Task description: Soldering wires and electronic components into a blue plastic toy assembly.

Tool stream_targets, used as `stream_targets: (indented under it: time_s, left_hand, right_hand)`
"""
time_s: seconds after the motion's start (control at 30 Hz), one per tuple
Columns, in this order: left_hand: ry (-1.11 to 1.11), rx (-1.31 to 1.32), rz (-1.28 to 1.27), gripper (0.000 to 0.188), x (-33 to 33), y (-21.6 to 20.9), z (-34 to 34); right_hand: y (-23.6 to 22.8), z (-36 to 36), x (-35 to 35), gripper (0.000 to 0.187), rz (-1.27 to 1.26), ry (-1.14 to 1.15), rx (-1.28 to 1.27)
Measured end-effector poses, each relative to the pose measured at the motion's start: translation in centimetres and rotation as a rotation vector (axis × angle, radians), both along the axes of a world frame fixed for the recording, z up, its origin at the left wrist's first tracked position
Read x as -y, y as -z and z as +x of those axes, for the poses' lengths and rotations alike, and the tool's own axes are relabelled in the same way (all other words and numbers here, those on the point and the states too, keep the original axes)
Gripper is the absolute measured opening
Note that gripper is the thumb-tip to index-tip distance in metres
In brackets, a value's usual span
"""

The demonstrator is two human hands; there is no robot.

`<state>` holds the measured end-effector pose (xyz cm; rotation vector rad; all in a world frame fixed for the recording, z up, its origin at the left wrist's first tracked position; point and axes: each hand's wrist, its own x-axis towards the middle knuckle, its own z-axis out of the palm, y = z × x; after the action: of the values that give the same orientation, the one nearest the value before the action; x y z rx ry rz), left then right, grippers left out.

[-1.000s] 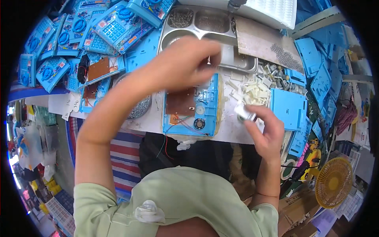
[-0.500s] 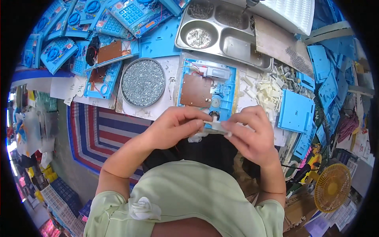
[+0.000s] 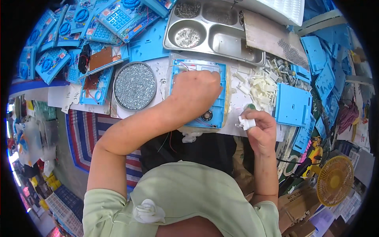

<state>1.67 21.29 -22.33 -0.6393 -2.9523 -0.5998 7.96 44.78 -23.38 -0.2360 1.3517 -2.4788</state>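
Left hand on blue housing, right hand gripping a white part.

Left hand (image 3: 196, 91) rests fingers-down on the open blue plastic housing (image 3: 215, 103) at the bench edge, hiding most of its inside; grip unclear. Right hand (image 3: 258, 128), well apart, pinches a small white plastic part (image 3: 246, 123), shape hard to read. Round tin of screws (image 3: 134, 85) left, pile of white parts (image 3: 261, 83) right, steel compartment tray (image 3: 209, 29) behind.

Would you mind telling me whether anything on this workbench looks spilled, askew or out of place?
Nothing looks damaged. The loose white plastic pieces lie scattered on the table rather than in the steel tray, and thin red and green wires dangle over the table edge below the blue housing under the left hand. The right hand holds a small white part.
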Motion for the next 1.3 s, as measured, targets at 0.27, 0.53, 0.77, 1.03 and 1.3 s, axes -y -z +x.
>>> stream_targets:
  time_s: [0.27, 0.53, 0.77, 1.03, 1.3]
  left_hand:
    - [0.001, -0.032, -0.091, 0.019, -0.6, 1.1, 0.3]
    - [-0.008, -0.047, 0.558, 0.005, 3.5, 1.1, 2.4]
    - [-0.012, -0.017, 0.662, 0.01, 4.7, 1.8, 3.9]
    - [-0.051, 0.021, 0.736, 0.011, 4.5, 2.5, 3.8]
    - [-0.068, -0.002, 0.764, 0.012, 4.2, 2.7, 3.9]
  right_hand:
    - [0.0, -0.9, 0.1, 0.033, 0.128, -0.03, -0.11]
    - [-1.8, -2.9, 0.5, 0.028, 1.054, 0.122, -0.723]
    - [-3.1, -4.4, 3.4, 0.03, 1.318, 0.015, -1.01]
    - [-3.3, -5.5, 4.2, 0.028, 1.238, -0.073, -0.969]
    - [0.9, -5.6, 3.5, 0.031, 1.026, -0.026, -0.857]
